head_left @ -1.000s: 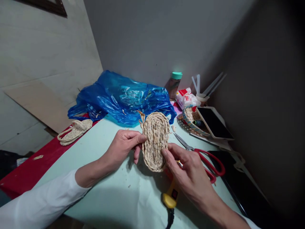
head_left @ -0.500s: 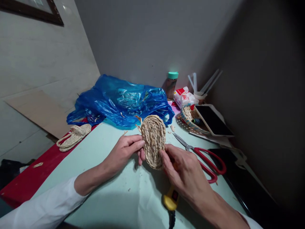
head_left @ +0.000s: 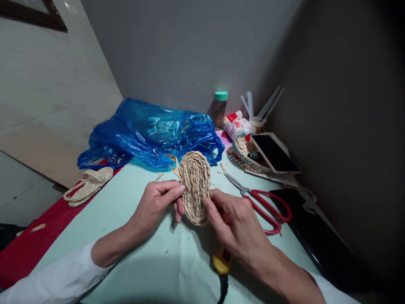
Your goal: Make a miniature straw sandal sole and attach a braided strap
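A small sole-shaped piece of coiled, braided straw (head_left: 195, 185) is held upright above the table. My left hand (head_left: 160, 202) pinches its left edge between thumb and fingers. On the lower right edge, my right hand (head_left: 232, 215) grips it the same way. Loose straw ends (head_left: 174, 164) stick out at its upper left. Below my right hand, partly hidden by it, lies a yellow tool with a black cord (head_left: 222, 260). Red-handled scissors (head_left: 265, 207) lie just right of that hand, blades pointing to the upper left.
A blue plastic bag (head_left: 152, 133) spreads across the back. A braided straw slipper (head_left: 90, 185) lies on red cloth (head_left: 25, 249) at left. A woven basket (head_left: 247, 152), a tablet (head_left: 276, 154) and a green-lidded jar (head_left: 219, 109) stand at the back right.
The whole scene has shifted slightly left in view as the camera turned. Both hands keep the same hold on the straw sole.
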A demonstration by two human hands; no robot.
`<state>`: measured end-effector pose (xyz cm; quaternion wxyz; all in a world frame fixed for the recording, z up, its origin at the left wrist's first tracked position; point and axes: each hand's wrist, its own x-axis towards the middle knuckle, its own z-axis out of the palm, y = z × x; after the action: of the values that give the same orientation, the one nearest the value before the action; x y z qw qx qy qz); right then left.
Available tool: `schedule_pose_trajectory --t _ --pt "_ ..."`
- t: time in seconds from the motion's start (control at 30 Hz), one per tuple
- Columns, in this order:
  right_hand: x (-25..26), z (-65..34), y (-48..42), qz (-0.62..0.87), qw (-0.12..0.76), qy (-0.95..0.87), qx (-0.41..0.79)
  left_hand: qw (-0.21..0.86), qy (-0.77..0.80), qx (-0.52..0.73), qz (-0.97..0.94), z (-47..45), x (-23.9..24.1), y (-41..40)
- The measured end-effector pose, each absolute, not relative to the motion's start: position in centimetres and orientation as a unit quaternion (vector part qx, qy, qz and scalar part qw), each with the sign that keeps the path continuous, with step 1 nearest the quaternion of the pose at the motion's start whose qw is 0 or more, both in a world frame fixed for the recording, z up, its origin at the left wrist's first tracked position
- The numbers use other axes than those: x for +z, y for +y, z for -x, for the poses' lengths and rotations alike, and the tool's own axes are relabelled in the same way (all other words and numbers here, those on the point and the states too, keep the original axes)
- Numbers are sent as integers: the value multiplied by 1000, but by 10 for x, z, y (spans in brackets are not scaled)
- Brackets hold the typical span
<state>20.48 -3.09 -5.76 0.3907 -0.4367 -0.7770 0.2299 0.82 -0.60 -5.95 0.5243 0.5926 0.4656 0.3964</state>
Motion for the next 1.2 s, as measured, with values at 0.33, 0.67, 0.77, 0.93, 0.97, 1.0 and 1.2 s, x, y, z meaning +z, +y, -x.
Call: schedule_pose_trajectory --t 0.33,0.67,0.77,0.93,0.97,1.0,1.2 --pt "-57 -207 -26 475 356 -744 308 597 449 409 -524 -10 -60 2" --pt "-57 -204 -28 534 301 -747 257 585 465 381 -544 -15 -63 1" --pt "-58 -205 -28 531 300 -749 259 572 478 378 -550 -17 -61 -3" --pt "-58 -208 -26 525 289 -759 254 577 476 378 -546 -17 -60 -5" --pt "-58 -208 -25 523 287 -760 256 578 473 380 -546 -16 -61 -4" --pt "-58 -209 -25 521 284 -761 260 579 469 382 -547 -16 -62 -4" --pt "-64 -214 -27 508 281 -778 238 584 461 396 -538 -17 -61 -8"
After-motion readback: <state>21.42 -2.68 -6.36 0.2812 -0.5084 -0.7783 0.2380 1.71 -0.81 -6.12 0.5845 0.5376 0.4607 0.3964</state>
